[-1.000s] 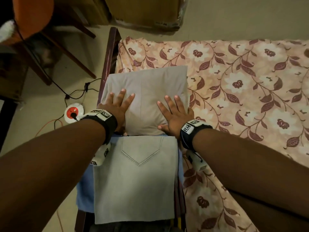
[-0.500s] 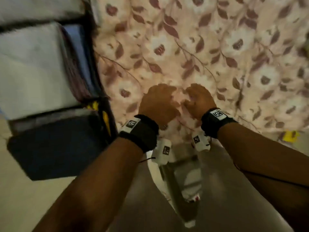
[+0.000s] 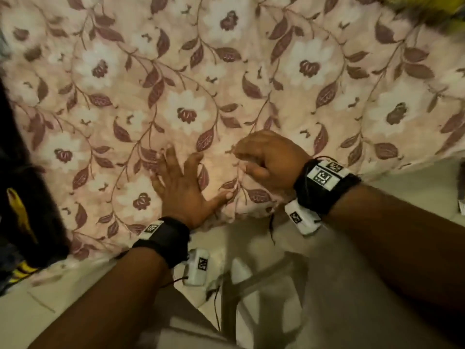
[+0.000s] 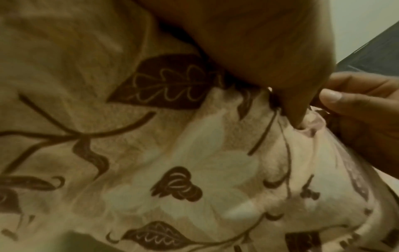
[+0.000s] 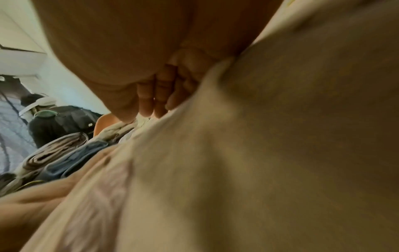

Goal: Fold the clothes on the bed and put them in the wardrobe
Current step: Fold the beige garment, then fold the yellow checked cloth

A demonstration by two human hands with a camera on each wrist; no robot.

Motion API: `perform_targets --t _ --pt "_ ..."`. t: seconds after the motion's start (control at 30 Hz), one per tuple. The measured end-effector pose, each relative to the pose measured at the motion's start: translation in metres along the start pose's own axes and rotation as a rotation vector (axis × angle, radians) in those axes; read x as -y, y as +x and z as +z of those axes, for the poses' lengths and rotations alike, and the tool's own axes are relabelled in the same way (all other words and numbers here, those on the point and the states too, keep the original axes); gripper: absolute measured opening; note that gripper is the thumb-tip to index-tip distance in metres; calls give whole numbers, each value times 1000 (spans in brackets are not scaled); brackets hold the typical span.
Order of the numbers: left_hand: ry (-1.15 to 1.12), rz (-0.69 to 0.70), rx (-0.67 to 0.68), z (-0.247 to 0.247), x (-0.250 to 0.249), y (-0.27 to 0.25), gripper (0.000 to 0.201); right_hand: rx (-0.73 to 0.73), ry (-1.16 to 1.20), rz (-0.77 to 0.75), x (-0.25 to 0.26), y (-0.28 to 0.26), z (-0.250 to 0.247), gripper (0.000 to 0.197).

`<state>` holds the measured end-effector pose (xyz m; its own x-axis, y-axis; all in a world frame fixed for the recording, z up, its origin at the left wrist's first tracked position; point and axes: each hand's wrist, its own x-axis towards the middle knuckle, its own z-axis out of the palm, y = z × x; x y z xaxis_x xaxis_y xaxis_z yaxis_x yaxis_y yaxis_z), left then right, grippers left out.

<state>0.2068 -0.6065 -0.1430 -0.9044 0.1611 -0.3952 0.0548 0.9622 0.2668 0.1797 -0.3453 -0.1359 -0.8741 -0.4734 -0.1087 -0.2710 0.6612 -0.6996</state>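
While left hand flattens, floral sheet puckers

There are two hands: the left hand at 7 o'clock from the middle of the head view, and the right hand at 4 o'clock. There are two black wristbands, one on the left wrist and one on the right wrist. There are two white camera boxes, one under each wrist. There is one bed sheet with flowers. One dark cloth with yellow marks shows at 9 o'clock, and one blurred yellow thing at 1 o'clock. The right wrist view shows one pile of folded clothes at 9 o'clock; how many pieces are in it cannot be counted.
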Motion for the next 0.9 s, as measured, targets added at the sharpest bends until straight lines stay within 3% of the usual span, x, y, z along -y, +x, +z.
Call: perform_targets --t 0.13,0.23,0.33,0.5,0.63,0.8,0.9 --pt "-37 -102 -54 -1 -18 -10 105 -22 -53 286 -12 -33 -48 66" --pt "-12 -257 -18 -5 -62 -36 107 -269 55 512 -8 -94 -72 52" --pt "-71 -284 58 -11 -118 -58 103 -597 247 689 -6 -150 -96 38" --pt "-100 -21 127 -19 -197 -29 81 -989 321 564 -15 -203 -127 32" --pt "-66 192 2 -37 -303 27 53 -1044 433 731 -62 -216 -127 24" --pt "-32 555 -20 -21 -447 102 44 -1257 476 821 -112 -205 -160 16" --pt "28 501 -124 -6 -520 139 52 -1307 448 888 -128 -207 -166 13"
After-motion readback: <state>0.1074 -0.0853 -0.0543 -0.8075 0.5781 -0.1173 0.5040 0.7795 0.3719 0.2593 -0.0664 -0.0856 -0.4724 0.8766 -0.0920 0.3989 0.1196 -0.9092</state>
